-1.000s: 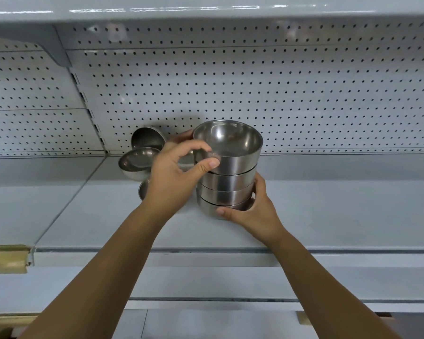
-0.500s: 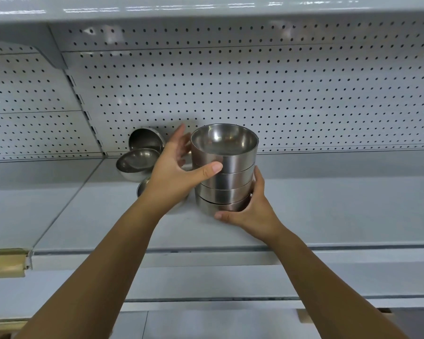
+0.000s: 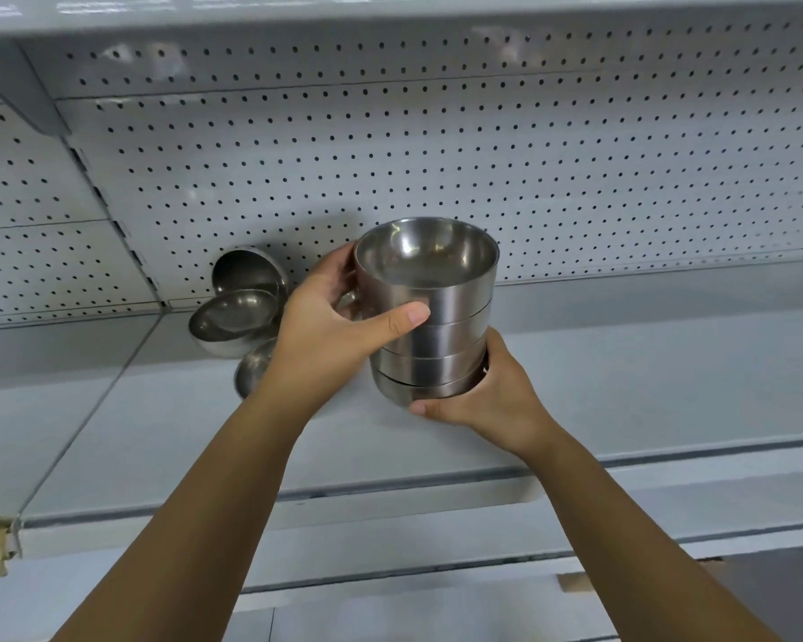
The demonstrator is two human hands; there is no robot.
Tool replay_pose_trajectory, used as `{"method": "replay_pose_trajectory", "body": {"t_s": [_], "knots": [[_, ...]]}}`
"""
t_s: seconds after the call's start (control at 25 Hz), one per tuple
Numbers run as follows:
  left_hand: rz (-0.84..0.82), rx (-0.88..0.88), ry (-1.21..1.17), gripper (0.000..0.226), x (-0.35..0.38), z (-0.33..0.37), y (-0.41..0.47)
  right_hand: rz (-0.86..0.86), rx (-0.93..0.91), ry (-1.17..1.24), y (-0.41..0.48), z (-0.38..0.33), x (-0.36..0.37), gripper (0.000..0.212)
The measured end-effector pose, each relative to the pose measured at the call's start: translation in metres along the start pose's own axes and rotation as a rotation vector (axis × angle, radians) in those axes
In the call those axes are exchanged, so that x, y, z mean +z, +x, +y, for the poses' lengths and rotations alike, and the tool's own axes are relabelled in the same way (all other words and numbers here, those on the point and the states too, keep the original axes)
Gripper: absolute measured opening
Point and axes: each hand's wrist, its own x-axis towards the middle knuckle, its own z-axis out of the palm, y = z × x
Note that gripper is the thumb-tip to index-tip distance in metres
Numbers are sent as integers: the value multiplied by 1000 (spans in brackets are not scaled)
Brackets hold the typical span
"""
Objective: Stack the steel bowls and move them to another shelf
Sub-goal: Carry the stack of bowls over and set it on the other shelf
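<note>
Left hand (image 3: 325, 335) up first, and we saw it wrapped round the upper part of the stack of steel bowls (image 3: 432, 335): thumb (image 3: 404, 317) laid flat across the near wall, fingers curled round the far left side just under the top rim. Right hand (image 3: 487, 400) had the base of that stack, cupping it from the lower right, thumb tucked along the bottom edge and fingers gone behind the steel. So both hands were holding the stack, one high, one low.

We counted four bands of steel in the stack, nested upright, mouth open towards us, the inside of the top bowl (image 3: 425, 266) shining. It sat over the grey shelf (image 3: 622, 363), close to the surface; whether the bottom touched the shelf we could not tell, since the right hand hid the underside.

Left of the stack, three loose bowls (image 3: 233, 319) waited in a cluster. One was tipped on its side behind the others against the pegboard (image 3: 436, 155), one lay tilted just in front of it, and a third peeked out nearest the stack, half hidden by the left wrist. Behind the stack the white pegboard ran the full width, and above the stack an upper shelf (image 3: 390, 20) closed off the top.
</note>
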Motion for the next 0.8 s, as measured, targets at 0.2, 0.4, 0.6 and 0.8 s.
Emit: {"method": "replay_pose_trajectory", "body": {"t_s": [0.2, 0.4, 0.6, 0.8], "knots": [[-56, 17, -9, 72, 38, 22, 3, 81, 4, 7, -19, -5, -41, 109], [-226, 34, -28, 84, 100, 36, 5, 181, 11, 19, -55, 5, -104, 104], [-319, 38, -27, 101, 203, 54, 4, 297, 22, 2, -103, 20, -199, 99], [-473, 32, -47, 107, 339, 80, -11, 449, 45, -31, -171, 44, -316, 98]]}}
